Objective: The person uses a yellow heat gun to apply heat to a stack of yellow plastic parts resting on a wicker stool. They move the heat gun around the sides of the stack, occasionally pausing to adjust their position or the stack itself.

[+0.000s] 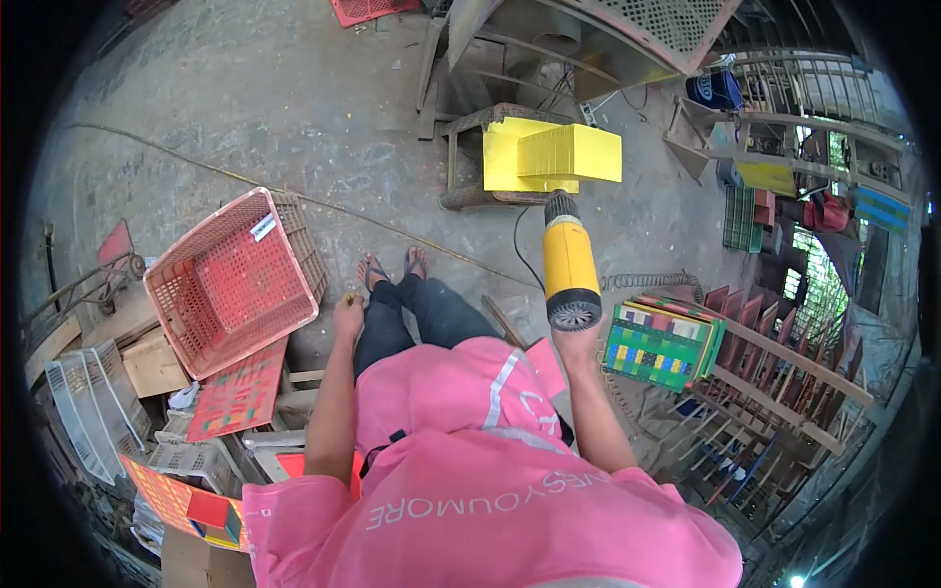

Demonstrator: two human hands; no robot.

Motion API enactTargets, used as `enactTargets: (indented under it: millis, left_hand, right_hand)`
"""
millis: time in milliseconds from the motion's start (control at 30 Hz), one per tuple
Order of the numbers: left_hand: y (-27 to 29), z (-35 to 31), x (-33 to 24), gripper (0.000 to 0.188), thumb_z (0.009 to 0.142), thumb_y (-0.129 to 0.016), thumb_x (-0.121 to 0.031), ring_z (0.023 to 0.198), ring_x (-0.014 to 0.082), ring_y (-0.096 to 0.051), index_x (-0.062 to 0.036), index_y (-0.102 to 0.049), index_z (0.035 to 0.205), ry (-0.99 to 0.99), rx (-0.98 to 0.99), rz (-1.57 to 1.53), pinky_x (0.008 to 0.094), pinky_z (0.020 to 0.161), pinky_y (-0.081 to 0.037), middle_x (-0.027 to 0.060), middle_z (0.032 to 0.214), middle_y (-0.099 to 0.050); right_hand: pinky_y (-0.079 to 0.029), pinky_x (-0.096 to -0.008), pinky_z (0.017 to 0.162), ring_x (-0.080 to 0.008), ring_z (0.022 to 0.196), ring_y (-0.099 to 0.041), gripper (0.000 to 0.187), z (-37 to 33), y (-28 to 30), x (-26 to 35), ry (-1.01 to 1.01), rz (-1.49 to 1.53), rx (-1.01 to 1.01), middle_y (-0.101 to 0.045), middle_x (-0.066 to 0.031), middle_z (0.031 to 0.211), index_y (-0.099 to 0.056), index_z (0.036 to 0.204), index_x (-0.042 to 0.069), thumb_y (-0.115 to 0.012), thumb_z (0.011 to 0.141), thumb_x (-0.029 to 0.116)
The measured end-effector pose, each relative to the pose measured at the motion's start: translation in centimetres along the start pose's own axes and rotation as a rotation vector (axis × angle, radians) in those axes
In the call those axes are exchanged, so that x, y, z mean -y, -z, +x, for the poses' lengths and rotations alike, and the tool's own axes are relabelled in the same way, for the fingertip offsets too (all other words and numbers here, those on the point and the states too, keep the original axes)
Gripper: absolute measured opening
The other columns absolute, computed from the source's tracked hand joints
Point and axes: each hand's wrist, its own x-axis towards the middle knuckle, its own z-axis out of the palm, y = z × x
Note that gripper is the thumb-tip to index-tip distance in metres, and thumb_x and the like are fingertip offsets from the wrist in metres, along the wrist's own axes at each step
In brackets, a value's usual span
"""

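My right hand (578, 343) is closed round a yellow corded drill (570, 257) with a black chuck. The drill's body hides most of the fingers and the handle. Its chuck points forward at a yellow box-like piece (569, 152) fixed to a flat yellow board, which lies on a low worn stool (466, 162). From this view I cannot tell whether the drill touches the yellow piece. My left hand (348, 316) hangs beside my leg with its fingers curled together, near a red plastic crate (245, 279). What it holds, if anything, is too small to make out.
A black cord (524, 250) runs near the drill. Stacked green and yellow panels (662, 343) stand at right, beside a wooden rack (784, 367). A bench bearing a pinkish crate (676, 29) is ahead. A long thin line (392, 227) crosses the concrete floor. Boxes and crates crowd the left.
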Motion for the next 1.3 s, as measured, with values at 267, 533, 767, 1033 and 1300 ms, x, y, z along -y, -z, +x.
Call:
enactTargets:
  millis: [267,533,767,1033,1300]
  left_hand:
    - [-0.2,0.3,0.4,0.035,0.083,-0.056,-0.035,0.097,0.0382,-0.063,-0.0090,-0.069,0.102,0.117,0.176,0.231,0.0429,0.086,-0.047,0.0222,0.098,-0.067]
    - [3.3,5.4,-15.1,0.034,0.092,-0.054,-0.031,0.099,0.0264,-0.063,-0.0022,-0.065,0.106,-0.212,0.106,0.087,0.0337,0.088,-0.046,0.0163,0.101,-0.068]
    - [7.2,15.5,-26.2,0.031,0.097,-0.047,-0.023,0.099,0.0200,-0.063,-0.0008,-0.059,0.115,-0.123,0.352,-0.192,0.0309,0.089,-0.047,0.0110,0.109,-0.065]
    - [11.1,38.1,-37.2,0.037,0.095,-0.046,-0.029,0.103,0.0200,-0.060,-0.0025,-0.062,0.115,-0.231,0.722,0.530,0.0334,0.088,-0.046,0.0106,0.111,-0.066]
    - [10.9,35.3,-52.1,0.048,0.094,-0.051,-0.038,0.108,0.0239,-0.057,-0.0067,-0.048,0.131,-0.184,0.925,1.273,0.0352,0.090,-0.046,0.0149,0.120,-0.060]
  right_hand:
    - [-0.049,-0.0380,0.072,-0.0373,0.083,-0.063,0.029,-0.9,-5.4,-1.1,-0.030,0.104,0.015,-0.062,-0.0187,0.087,-0.062,0.098,-0.001,-0.068,0.070,0.005]
    - [-0.050,-0.0396,0.069,-0.0338,0.080,-0.064,0.022,-2.5,-4.2,-4.9,0.251,0.095,-0.005,-0.063,-0.0155,0.087,-0.062,0.096,0.001,-0.070,0.076,0.010]
    - [-0.051,-0.0385,0.066,-0.0312,0.078,-0.065,0.023,-7.2,-11.0,-10.3,-0.198,0.536,-0.216,-0.065,-0.0142,0.090,-0.063,0.098,0.001,-0.069,0.079,0.014]
    - [-0.050,-0.0417,0.069,-0.0319,0.079,-0.064,0.031,-4.6,-22.2,-6.9,-0.196,0.035,-0.498,-0.065,-0.0137,0.088,-0.064,0.098,0.000,-0.068,0.076,0.021]
    - [-0.050,-0.0375,0.068,-0.0279,0.082,-0.064,0.037,1.4,-25.8,1.9,-0.308,-0.265,-0.637,-0.064,-0.0128,0.089,-0.062,0.104,-0.002,-0.060,0.071,0.016]
